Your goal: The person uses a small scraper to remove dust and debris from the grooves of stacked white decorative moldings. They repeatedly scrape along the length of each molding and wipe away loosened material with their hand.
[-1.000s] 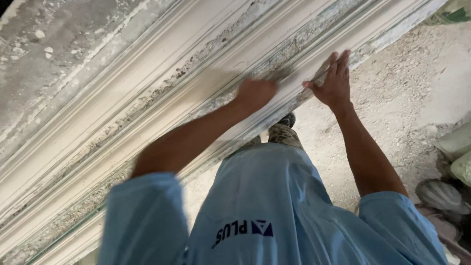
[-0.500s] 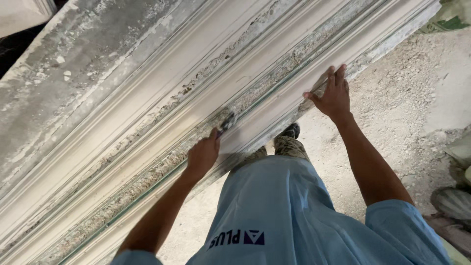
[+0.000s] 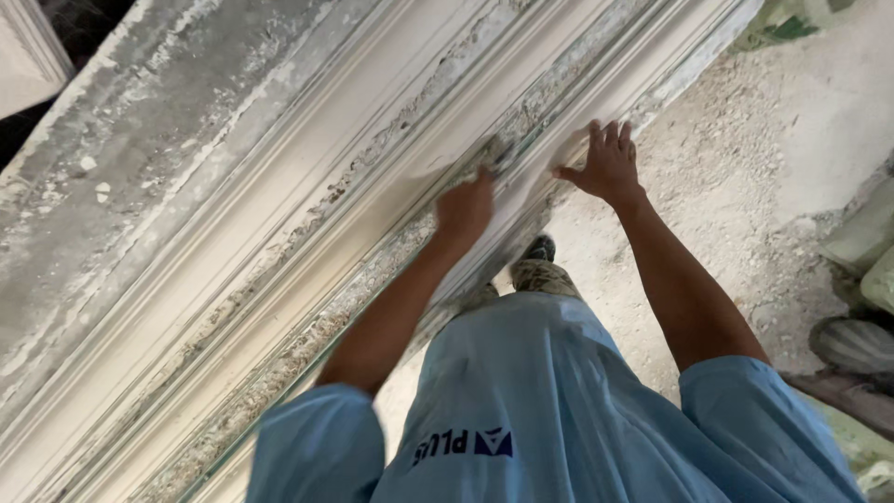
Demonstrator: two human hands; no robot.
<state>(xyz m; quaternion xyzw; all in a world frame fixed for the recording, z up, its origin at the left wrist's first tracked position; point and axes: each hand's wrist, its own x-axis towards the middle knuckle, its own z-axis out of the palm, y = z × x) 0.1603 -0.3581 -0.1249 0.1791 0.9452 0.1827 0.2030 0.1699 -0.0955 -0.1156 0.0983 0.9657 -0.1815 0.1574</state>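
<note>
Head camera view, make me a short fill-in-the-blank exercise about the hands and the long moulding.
1. Both hands rest against a long white plaster ____.
2. The right hand lies flat with its fingers ____.
3. The left hand is blurred and closed like a ____.
4. The person's shirt is light ____.

Missing words: moulding; spread; fist; blue

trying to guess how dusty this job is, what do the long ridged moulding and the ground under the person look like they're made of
The long ridged moulding looks like cast plaster or cement: matte off-white, chalky, with crumbly grey crust along its grooves. The left hand and right hand both rest on it. The ground looks like bare concrete or packed earth under pale powder and small rubble; which one is unclear.
</note>
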